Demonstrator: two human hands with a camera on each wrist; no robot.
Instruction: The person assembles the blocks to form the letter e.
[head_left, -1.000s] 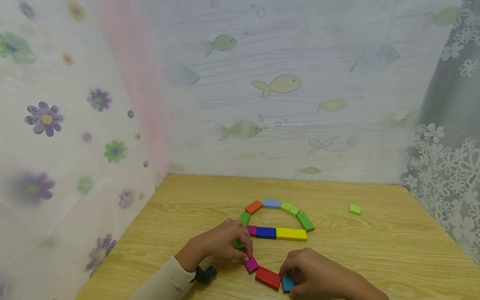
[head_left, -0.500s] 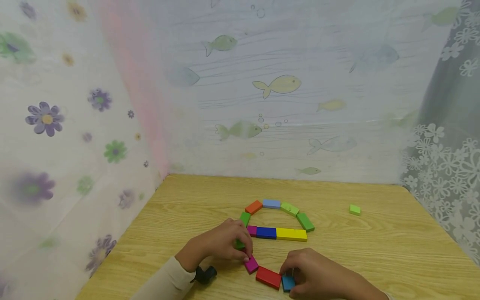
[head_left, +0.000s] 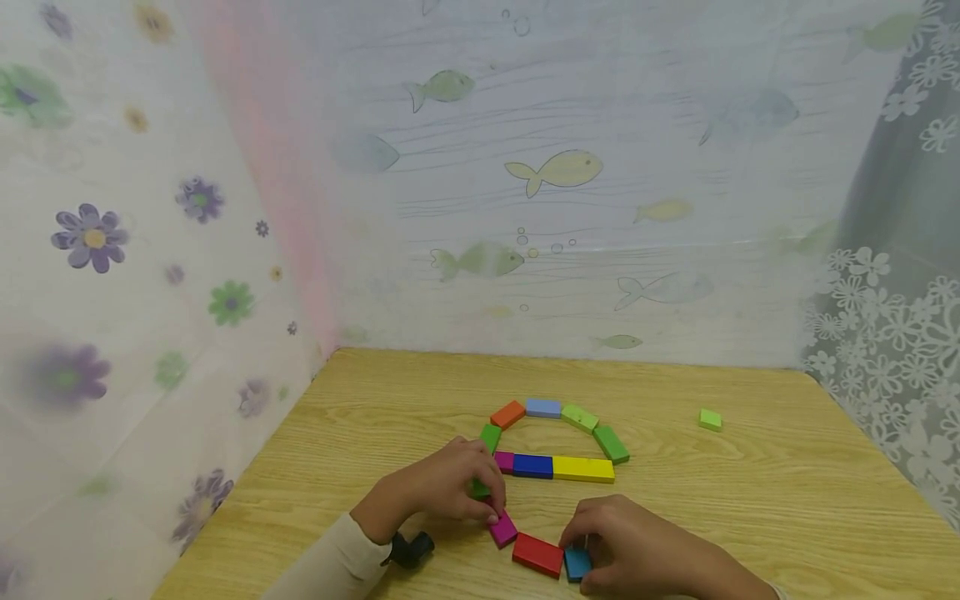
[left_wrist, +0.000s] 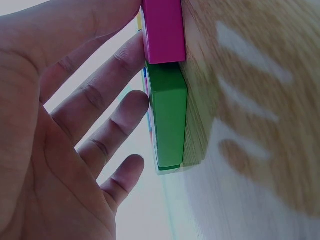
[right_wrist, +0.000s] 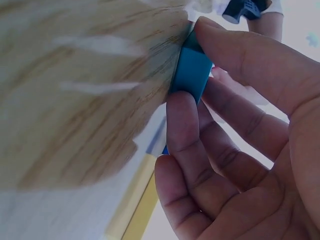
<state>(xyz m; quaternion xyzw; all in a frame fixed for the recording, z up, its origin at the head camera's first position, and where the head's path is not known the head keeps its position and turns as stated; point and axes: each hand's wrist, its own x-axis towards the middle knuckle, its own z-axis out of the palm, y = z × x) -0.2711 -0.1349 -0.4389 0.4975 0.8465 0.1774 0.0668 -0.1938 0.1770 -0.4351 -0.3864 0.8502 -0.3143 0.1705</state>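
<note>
At the front of the table, my left hand (head_left: 453, 483) has its thumb and fingertips at the upper end of a magenta block (head_left: 503, 528), pinching it. A green block (left_wrist: 169, 120) touches that block's end in the left wrist view; in the head view the hand mostly covers it. My right hand (head_left: 637, 542) holds a small blue block (right_wrist: 192, 70) between thumb and fingers. Between the magenta and blue blocks lies a red block (head_left: 537, 555), its right end against the blue one. All of these lie flat in a curved row.
Beyond the hands, an arch of blocks, with a light blue block (head_left: 543, 408) at its top, stands over a straight row with a dark blue block (head_left: 532, 466) and a yellow block (head_left: 583, 469). A lime block (head_left: 709, 419) lies alone at right. Patterned curtains (head_left: 570, 275) enclose the table (head_left: 360, 400).
The red and blue blocks have shifted very slightly away from the front edge, the right fingers staying on the blue one. The left hand has stayed in place.
</note>
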